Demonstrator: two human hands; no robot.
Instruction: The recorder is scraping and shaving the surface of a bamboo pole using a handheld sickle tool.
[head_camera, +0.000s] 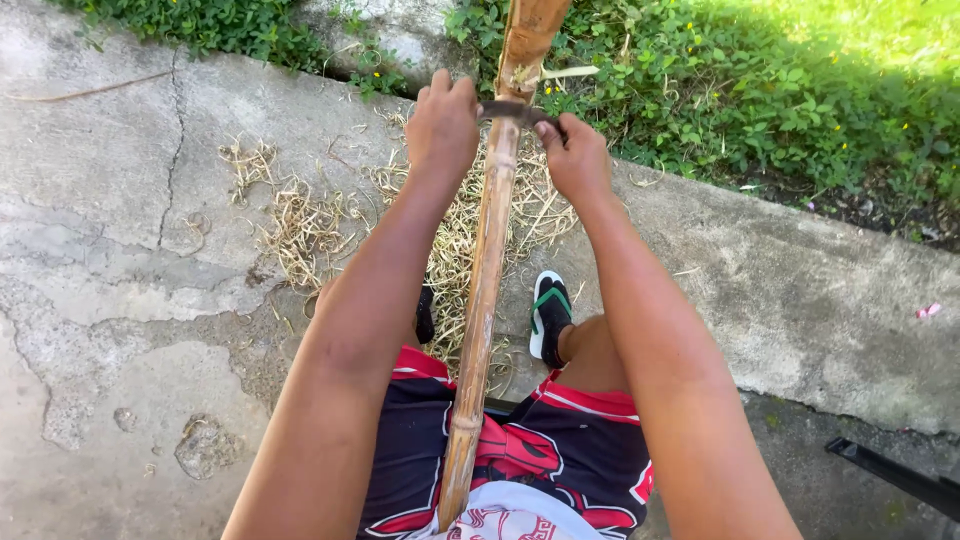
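Observation:
A long brown bamboo pole (488, 270) runs from my lap up and away over the concrete. A dark curved blade (512, 111) lies across the pole near its far part. My left hand (442, 125) grips the blade's left end. On the other side of the pole, my right hand (575, 158) holds the blade's right end. Both arms stretch forward on either side of the pole. Pale stripped fibres (300, 225) lie scattered on the ground under the pole.
Cracked concrete ground (110, 250) spreads to the left. Green weeds and grass (780, 90) border the far edge. My foot in a black, white and green sandal (549, 312) rests beside the pole. A dark bar (900, 475) shows at lower right.

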